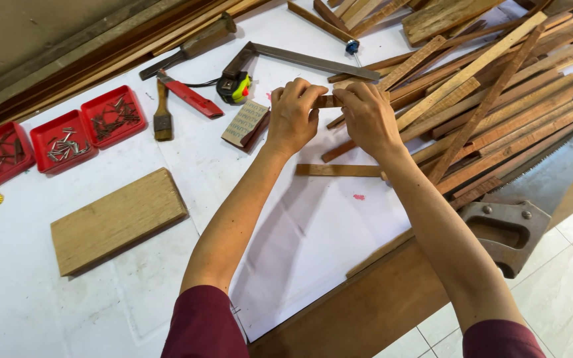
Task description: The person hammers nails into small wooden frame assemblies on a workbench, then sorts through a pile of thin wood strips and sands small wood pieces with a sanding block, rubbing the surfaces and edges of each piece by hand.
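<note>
Matt bare-wood strip (327, 101); glossy red plastic trays (113, 114).

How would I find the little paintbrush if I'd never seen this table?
Start at the three red trays of nails along the left side of the white table. Just right of the last tray, below the red-handled tool, lies the paintbrush, well left of the left hand. It alone has a wooden handle ending in a dark tuft of bristles.
</note>
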